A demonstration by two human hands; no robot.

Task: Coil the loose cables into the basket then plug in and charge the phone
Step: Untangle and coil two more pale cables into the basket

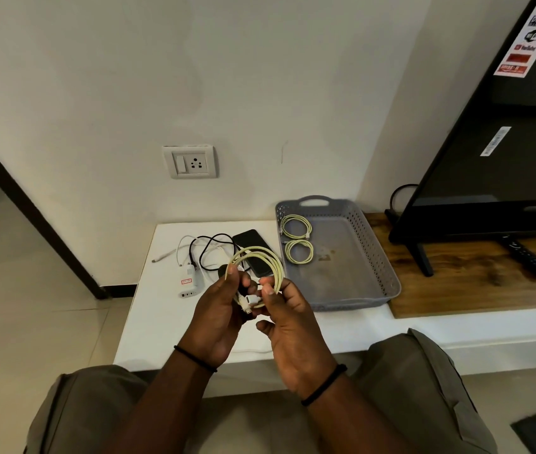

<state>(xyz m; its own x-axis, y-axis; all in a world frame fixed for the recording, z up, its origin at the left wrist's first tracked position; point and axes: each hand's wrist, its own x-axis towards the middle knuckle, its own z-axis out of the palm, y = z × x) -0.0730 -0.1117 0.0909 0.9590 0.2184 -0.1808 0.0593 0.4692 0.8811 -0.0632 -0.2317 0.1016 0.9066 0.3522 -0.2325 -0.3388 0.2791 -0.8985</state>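
1. Grip: the left hand (pixel 217 309) and the right hand (pixel 288 322) are raised together above the near edge of the white shelf (pixel 148 322), both pinching one pale yellow cable (pixel 271 262) wound into several loops. The left fingertips pinch the loops at their left side; the right thumb and forefinger pinch the bundle near its white connector ends (pixel 249 300), which lie between the two hands.
2. Behind the held coil: a dark phone (pixel 249 239) lies flat on the shelf, its near part hidden by the loops.
3. Left of the phone: a loose black cable (pixel 209 249) and a loose white cable (pixel 175 252) sprawl on the shelf, overlapping, beside a white charger adapter (pixel 189 281).
4. Right of the phone: a grey perforated basket (pixel 378 257) straddles the white shelf and the wooden surface (pixel 476 286). Two coiled pale yellow cables lie in its far left part, the far coil (pixel 296 226) just beyond the near coil (pixel 298 252).
5. Wall: a socket plate (pixel 190 162) with switch is mounted above the far left of the shelf.
6. Far right: a television (pixel 502 142) stands on the wooden surface, a remote (pixel 527 258) lying near its foot.
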